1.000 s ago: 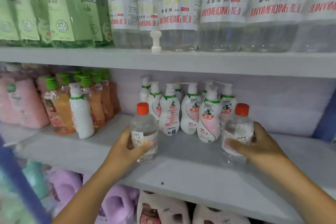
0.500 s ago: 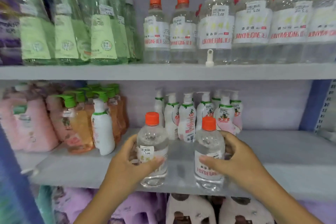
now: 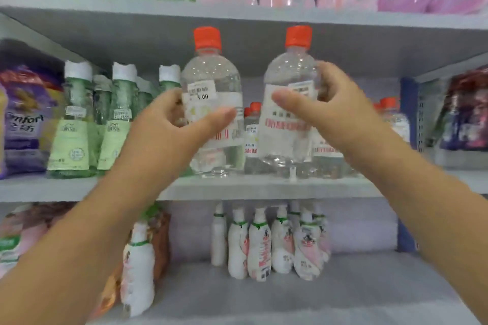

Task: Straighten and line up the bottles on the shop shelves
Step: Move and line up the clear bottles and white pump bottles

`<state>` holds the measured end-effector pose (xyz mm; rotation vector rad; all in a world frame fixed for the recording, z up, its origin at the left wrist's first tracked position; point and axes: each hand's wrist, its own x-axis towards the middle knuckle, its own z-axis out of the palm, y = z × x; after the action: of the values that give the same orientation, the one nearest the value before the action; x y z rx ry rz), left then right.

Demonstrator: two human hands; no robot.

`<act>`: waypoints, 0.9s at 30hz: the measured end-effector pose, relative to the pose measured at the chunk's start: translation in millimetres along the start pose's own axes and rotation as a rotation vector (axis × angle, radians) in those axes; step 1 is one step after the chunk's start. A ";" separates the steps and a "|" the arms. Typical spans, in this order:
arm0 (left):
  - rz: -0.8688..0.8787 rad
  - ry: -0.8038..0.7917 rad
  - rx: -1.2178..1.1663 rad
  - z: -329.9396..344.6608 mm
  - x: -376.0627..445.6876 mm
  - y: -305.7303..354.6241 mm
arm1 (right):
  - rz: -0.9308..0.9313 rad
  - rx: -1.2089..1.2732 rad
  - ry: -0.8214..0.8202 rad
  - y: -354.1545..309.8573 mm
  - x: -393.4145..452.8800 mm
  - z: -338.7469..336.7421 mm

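Grey metal shelving filled the view, its boards painted pale grey with a blue upright (image 3: 408, 119) at the right. The left hand (image 3: 169, 124) curled its thumb and fingers round a clear bottle with an orange cap (image 3: 211, 82), and the right hand (image 3: 327, 108) gripped a second clear orange-capped bottle (image 3: 287, 129) the same way, both upright and raised in front of the middle shelf (image 3: 237, 187). Whether their bases touched the board could not be told. Behind them stood more orange-capped bottles (image 3: 252, 137); to the left, green bottles with white caps (image 3: 74, 124) and a purple bag (image 3: 23, 119). White pump bottles (image 3: 261, 245) clustered on the lower shelf (image 3: 290, 298).
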<state>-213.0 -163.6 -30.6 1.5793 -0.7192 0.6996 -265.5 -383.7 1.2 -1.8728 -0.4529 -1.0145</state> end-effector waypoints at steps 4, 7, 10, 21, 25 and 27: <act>-0.078 0.026 0.111 21.4 35.6 -25.6 | 0.019 -0.176 0.002 17.6 39.4 24.1; -0.166 0.038 0.273 32.3 44.1 -54.0 | 0.055 -0.427 0.014 42.4 51.1 43.7; -0.227 0.034 0.328 35.2 51.1 -79.9 | 0.043 -0.766 -0.035 57.4 55.5 52.3; -0.246 -0.140 0.359 47.9 66.3 -86.1 | -0.115 -1.173 -0.086 71.0 88.0 36.4; -0.254 -0.160 0.247 44.6 62.6 -94.9 | -0.038 -0.936 -0.156 60.5 116.2 27.7; -0.282 -0.153 0.169 38.8 60.9 -97.2 | 0.010 -0.861 -0.217 58.5 128.5 25.2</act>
<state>-97.6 -195.9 -48.0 1.8606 -0.5429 0.4438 -139.2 -404.5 65.8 -2.7618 -0.1175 -1.0957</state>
